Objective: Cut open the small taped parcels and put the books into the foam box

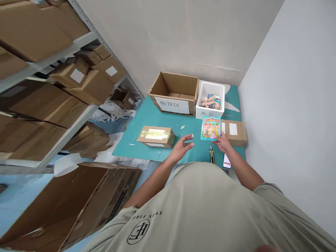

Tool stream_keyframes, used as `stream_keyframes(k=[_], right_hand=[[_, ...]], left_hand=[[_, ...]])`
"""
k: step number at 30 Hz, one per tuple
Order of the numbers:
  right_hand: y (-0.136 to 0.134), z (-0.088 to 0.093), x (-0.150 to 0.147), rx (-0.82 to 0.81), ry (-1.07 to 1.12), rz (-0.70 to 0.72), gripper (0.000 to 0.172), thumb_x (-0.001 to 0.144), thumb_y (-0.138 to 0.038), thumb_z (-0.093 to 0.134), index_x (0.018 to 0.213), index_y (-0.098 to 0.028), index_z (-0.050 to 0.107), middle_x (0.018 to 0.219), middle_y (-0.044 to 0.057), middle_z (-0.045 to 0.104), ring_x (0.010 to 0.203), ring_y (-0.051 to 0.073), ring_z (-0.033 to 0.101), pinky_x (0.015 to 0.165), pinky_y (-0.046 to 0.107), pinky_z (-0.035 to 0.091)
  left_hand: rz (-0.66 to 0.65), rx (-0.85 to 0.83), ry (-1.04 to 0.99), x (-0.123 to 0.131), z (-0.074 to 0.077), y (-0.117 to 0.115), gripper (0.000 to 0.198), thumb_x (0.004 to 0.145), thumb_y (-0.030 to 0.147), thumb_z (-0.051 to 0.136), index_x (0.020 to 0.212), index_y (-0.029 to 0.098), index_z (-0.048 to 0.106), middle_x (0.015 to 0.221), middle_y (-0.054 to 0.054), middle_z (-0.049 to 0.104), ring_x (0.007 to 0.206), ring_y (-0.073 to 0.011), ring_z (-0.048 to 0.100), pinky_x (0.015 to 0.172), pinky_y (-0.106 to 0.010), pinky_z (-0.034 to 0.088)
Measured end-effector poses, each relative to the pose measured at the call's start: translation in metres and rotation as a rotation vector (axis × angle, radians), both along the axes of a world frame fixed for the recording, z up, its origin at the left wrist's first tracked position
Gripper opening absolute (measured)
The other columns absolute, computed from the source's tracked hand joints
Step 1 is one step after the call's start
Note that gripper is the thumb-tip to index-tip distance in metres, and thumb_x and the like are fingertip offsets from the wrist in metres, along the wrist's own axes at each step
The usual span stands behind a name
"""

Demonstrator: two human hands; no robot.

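Observation:
My right hand [222, 142] grips a colourful children's picture book [210, 128] by its lower right corner, cover facing up. The book is held in front of a white foam box [210, 112] with several booklets [212, 101] in it. My left hand [182, 147] hovers over the table with thumb and fingers apart, holding nothing. Left of that hand lies a taped cardboard box [156, 136] with white labels. Another labelled carton [237, 133] is behind my right hand. A yellow and black box cutter [212, 155] and a phone [227, 161] lie near the front edge.
The green table [136, 120] carries a large open carton [173, 105] with a handwritten sign at the back. On the left are shelves [63, 52] full of cartons, and a big open box [86, 203] stands on the floor. A wall [291, 87] borders the right side.

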State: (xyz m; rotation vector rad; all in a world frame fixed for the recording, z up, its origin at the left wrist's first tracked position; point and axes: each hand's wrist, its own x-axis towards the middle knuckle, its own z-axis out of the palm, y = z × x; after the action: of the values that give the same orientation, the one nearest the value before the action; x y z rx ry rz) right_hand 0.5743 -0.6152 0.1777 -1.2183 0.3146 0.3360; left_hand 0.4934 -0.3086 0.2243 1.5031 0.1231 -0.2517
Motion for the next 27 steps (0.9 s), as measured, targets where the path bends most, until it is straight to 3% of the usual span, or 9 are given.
stream_keyframes(k=[5,9,11,13,16,19,21,24,27], right_hand=[[-0.025,0.037,0.103,-0.092,-0.152,-0.003,0.083,0.084,-0.017,0.087,0.161,-0.037,0.061,0.154,0.006,0.078,0.121,0.023,0.082,0.083,0.035,0.079],[-0.039,0.078,0.209,-0.176,-0.226,-0.022,0.077,0.097,-0.013,0.081,0.168,-0.032,0.058,0.156,0.011,0.077,0.117,0.021,0.082,0.089,0.036,0.078],[-0.044,0.087,0.245,-0.286,-0.153,-0.097,0.076,0.103,-0.013,0.076,0.175,-0.025,0.051,0.153,0.016,0.077,0.111,0.018,0.081,0.089,0.033,0.076],[-0.045,0.082,0.257,-0.44,-0.052,-0.183,0.076,0.105,-0.013,0.075,0.176,-0.018,0.049,0.147,0.018,0.078,0.103,0.016,0.079,0.085,0.028,0.074],[-0.038,0.047,0.23,-0.553,0.027,-0.134,0.069,0.102,-0.012,0.078,0.167,-0.015,0.056,0.128,0.013,0.081,0.089,0.013,0.075,0.08,0.025,0.072],[-0.024,-0.008,0.166,-0.493,0.121,0.036,0.054,0.103,-0.015,0.077,0.155,-0.015,0.062,0.108,0.007,0.08,0.083,0.014,0.077,0.078,0.024,0.07],[-0.015,-0.044,0.116,-0.502,0.15,0.088,0.048,0.104,-0.019,0.076,0.15,-0.017,0.064,0.106,0.005,0.08,0.084,0.014,0.078,0.08,0.023,0.069],[-0.007,-0.088,0.044,-0.69,0.197,0.205,0.045,0.105,-0.028,0.075,0.148,-0.018,0.066,0.11,0.007,0.081,0.09,0.019,0.079,0.08,0.027,0.068],[-0.004,-0.114,-0.023,-0.985,0.18,0.489,0.042,0.109,-0.029,0.064,0.149,-0.017,0.069,0.117,0.011,0.082,0.108,0.026,0.081,0.095,0.035,0.068]], left_hand=[[0.002,0.009,0.032,-0.013,-0.003,0.003,0.093,0.078,0.079,0.1,0.148,0.023,0.078,0.154,-0.023,0.079,0.133,-0.0391,0.081,0.121,-0.062,0.062],[0.038,0.024,0.029,-0.019,-0.004,0.007,0.094,0.076,0.084,0.098,0.145,0.023,0.079,0.147,-0.022,0.083,0.135,-0.0398,0.081,0.121,-0.062,0.061],[0.051,0.035,0.028,-0.022,-0.003,0.01,0.094,0.076,0.085,0.098,0.144,0.024,0.08,0.145,-0.021,0.084,0.134,-0.0391,0.081,0.12,-0.061,0.062],[0.061,0.032,0.03,-0.025,-0.004,0.012,0.092,0.076,0.085,0.098,0.143,0.025,0.08,0.143,-0.02,0.085,0.133,-0.0383,0.081,0.119,-0.059,0.063],[0.104,0.016,0.039,-0.033,-0.006,0.016,0.089,0.077,0.085,0.098,0.14,0.025,0.082,0.141,-0.019,0.086,0.132,-0.0376,0.082,0.118,-0.059,0.062],[0.15,0.019,0.072,-0.042,-0.012,0.024,0.089,0.073,0.086,0.1,0.137,0.025,0.083,0.137,-0.018,0.087,0.129,-0.0373,0.082,0.118,-0.059,0.062],[0.171,0.029,0.097,-0.048,-0.018,0.03,0.09,0.071,0.085,0.101,0.135,0.024,0.083,0.135,-0.017,0.087,0.127,-0.0369,0.082,0.117,-0.059,0.062],[0.207,0.05,0.124,-0.055,-0.028,0.041,0.09,0.072,0.085,0.1,0.136,0.023,0.081,0.135,-0.018,0.087,0.126,-0.0361,0.082,0.117,-0.058,0.062],[0.224,0.084,0.145,-0.054,-0.039,0.056,0.09,0.073,0.083,0.099,0.137,0.022,0.08,0.136,-0.018,0.086,0.123,-0.0349,0.082,0.116,-0.057,0.063]])
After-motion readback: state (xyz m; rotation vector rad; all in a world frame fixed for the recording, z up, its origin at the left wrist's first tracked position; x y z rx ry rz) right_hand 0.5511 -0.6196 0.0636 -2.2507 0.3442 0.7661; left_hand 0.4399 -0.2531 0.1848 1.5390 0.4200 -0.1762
